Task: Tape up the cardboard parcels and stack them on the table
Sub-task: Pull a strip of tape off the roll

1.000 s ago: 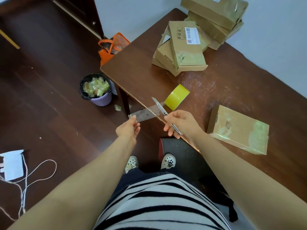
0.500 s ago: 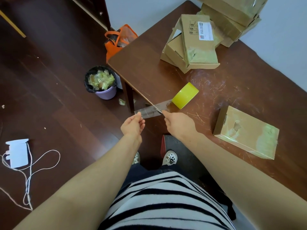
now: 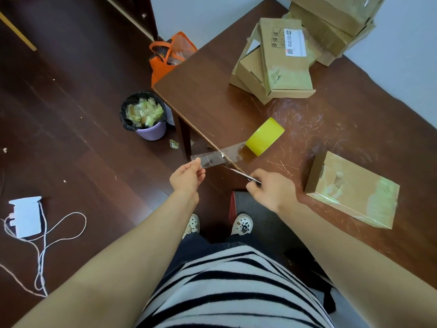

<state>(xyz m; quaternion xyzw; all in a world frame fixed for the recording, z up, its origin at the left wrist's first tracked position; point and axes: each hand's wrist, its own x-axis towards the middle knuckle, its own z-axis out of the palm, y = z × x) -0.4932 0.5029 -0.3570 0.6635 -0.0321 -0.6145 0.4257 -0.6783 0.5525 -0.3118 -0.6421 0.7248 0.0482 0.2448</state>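
Observation:
A yellow tape roll (image 3: 264,136) lies on the brown table (image 3: 212,95) near its front edge. A clear strip of tape (image 3: 212,157) runs from the roll out past the edge. My left hand (image 3: 188,177) pinches the strip's free end. My right hand (image 3: 272,189) grips a slim knife (image 3: 241,174) whose blade lies just below the strip at the table edge. One flat cardboard parcel (image 3: 352,189) sits alone at the right. Several parcels (image 3: 276,62) are piled at the back, with a taller stack (image 3: 335,22) in the far corner.
On the floor left of the table stand a purple bin (image 3: 144,114) full of tape scraps and an orange bag (image 3: 170,55). A white card with string (image 3: 26,216) lies at far left. A dark stool (image 3: 257,209) is under the table by my feet.
The knife came down from above the strip to the table edge below it. My right hand drew back toward me. The left hand keeps its hold on the tape end.

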